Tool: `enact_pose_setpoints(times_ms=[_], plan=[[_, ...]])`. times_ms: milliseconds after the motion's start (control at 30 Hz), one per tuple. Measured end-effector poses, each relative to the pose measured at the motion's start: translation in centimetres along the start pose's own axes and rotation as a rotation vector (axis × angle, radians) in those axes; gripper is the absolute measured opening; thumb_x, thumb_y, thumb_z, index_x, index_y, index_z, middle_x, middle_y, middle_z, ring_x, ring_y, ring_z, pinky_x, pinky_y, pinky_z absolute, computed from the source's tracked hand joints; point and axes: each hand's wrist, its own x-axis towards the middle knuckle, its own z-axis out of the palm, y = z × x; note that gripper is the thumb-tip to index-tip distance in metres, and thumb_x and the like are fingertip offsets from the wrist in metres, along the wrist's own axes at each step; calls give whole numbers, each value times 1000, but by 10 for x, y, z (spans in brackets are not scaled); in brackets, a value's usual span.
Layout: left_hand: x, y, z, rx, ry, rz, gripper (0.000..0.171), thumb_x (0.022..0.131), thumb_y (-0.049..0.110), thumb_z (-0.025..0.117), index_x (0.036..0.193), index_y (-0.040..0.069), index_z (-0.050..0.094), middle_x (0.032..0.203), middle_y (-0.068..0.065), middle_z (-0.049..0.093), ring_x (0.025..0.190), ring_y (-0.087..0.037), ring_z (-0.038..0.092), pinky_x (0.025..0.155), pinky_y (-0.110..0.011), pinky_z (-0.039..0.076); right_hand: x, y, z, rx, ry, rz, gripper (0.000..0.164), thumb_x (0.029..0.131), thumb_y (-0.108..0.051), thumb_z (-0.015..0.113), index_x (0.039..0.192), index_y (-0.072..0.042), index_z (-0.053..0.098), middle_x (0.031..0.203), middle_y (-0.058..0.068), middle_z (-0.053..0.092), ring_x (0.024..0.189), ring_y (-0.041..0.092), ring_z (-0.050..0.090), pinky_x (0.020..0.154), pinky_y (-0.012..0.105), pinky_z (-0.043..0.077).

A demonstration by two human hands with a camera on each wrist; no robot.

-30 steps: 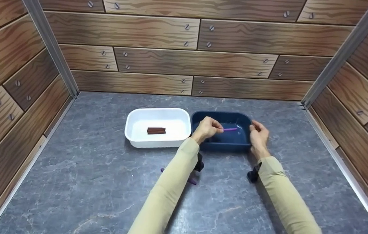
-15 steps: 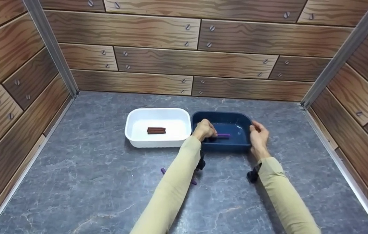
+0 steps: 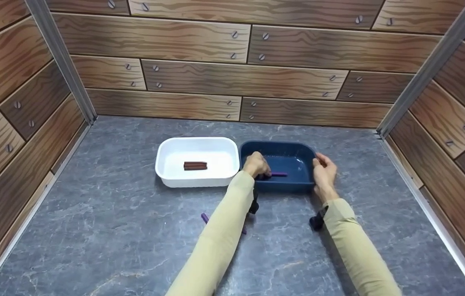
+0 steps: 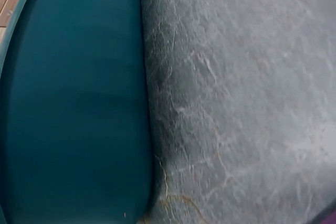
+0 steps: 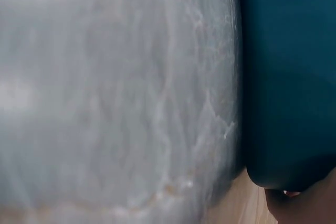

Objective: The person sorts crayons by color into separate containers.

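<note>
Purple stick lies in the blue tray, left end apparently pinched by the left hand; a twisting release could roll it askew. If the right hand, gripping the tray's side, slackens, bumps could shift everything.

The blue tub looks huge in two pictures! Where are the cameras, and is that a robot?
No robot: these are a person's own hands. The big picture comes from a camera on the head, looking down. The close-ups come from cameras on the wrists, so they mostly show the outside of the blue tub and the table. The left hand pinches a purple stick inside the blue tub; the right hand holds its right end. Next to it, a white tub has brown sticks inside. More purple peeks out beside the left sleeve.
</note>
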Motion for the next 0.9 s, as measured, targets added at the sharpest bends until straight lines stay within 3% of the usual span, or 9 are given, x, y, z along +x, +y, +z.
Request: enact_pose_setpoints(times_ms=[267,433,567,733,900], plan=[[2,1,1,-13,12,-8,15,67,7,89,80,9,80,84,-1,76,64,-10,57,63,-23,50,-1,-1,-2,-9,-13,-9,39,102,-9,45,141,-2,51,138,18,51,117,21,47,96,26,40],[3,-2,0,-50,9,64,11,70,3,85,79,8,80,79,0,76,66,-10,63,62,-21,52,-1,0,-2,-20,-11,-3,39,103,-10,45,141,-2,51,137,18,51,116,20,47,95,25,40],[0,-5,-6,-143,2,126,11,71,2,84,79,8,80,88,-1,76,81,-11,65,72,-23,53,0,0,-1,-25,-5,3,39,103,-9,45,141,-3,51,136,17,52,117,21,47,95,26,40],[-2,-4,-12,-312,-61,184,11,75,6,83,85,7,80,104,-3,74,98,-12,64,85,-25,52,0,-1,-2,-34,-13,18,40,103,-10,45,143,-5,49,138,14,50,119,20,47,97,27,41],[-6,-6,-20,-420,-117,245,16,78,6,81,94,4,79,106,-6,73,93,-12,64,88,-30,53,-1,1,-1,-24,-13,18,40,103,-10,45,142,-5,50,138,15,50,118,19,47,96,25,40]])
